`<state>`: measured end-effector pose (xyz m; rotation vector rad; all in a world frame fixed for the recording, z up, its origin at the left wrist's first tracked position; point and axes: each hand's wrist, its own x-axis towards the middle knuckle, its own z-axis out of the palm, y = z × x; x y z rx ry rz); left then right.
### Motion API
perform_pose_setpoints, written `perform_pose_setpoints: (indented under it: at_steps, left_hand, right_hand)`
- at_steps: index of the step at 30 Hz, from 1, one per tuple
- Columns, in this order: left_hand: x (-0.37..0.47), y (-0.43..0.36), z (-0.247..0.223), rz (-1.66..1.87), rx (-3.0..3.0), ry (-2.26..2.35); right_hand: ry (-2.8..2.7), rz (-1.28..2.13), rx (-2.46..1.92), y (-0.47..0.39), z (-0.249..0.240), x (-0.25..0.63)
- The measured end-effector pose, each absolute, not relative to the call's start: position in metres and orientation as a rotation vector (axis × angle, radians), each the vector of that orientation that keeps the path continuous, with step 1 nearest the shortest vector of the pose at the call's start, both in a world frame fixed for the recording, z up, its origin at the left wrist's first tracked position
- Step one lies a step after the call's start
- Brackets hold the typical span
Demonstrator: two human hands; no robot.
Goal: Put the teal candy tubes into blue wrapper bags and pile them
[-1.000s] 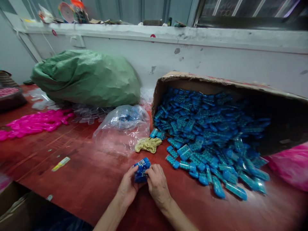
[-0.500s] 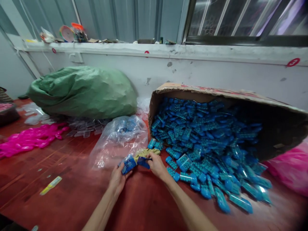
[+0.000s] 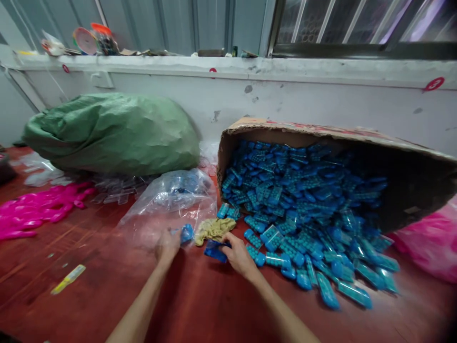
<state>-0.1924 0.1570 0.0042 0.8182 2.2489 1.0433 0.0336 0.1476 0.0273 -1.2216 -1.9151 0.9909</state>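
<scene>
"what's biggest here?"

"the red table, then the cardboard box on its side, then the green sack."

"next?"

"the blue containers, spilling from the box towards the right hand, and the clear bag left of them, with the left hand at its near edge."

"so which hand is nearer what?"

"left is nearer the bag, right nearer the containers. the crumpled cloth lies between, just beyond the right fingertips."

"and the right fingers?"

"pinching the right end of a dark blue packet. it sticks out leftwards from them, its long axis slanting down to the right, just on the near side of the cloth."

"the left ones?"

"closed on a small blue-ended piece, blue end pointing right, at the cloth. they're blurred, so i can't tell which fingertips press it."
</scene>
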Motion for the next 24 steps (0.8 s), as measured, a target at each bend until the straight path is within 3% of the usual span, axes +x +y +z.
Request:
perform_pose_setpoints:
  at_steps: [8, 14, 20, 24]
  left_hand:
    - [-0.179, 0.146, 0.019, 0.658, 1.223, 2.496]
    - [-0.135, 0.077, 0.030, 0.650, 1.550, 2.511]
    - [-0.070, 0.030, 0.024, 0.973, 1.459, 1.746]
    - [-0.050, 0.027, 0.013, 1.065, 1.311, 1.633]
  right_hand:
    - [-1.751, 1.256, -1.247, 0.099, 0.023, 0.078]
    - [-1.841, 1.116, -1.336, 0.073, 0.032, 0.097]
    - [-1.818, 1.182, -1.253, 0.063, 0.038, 0.091]
    - [-1.652, 1.271, -1.167, 0.061, 0.029, 0.083]
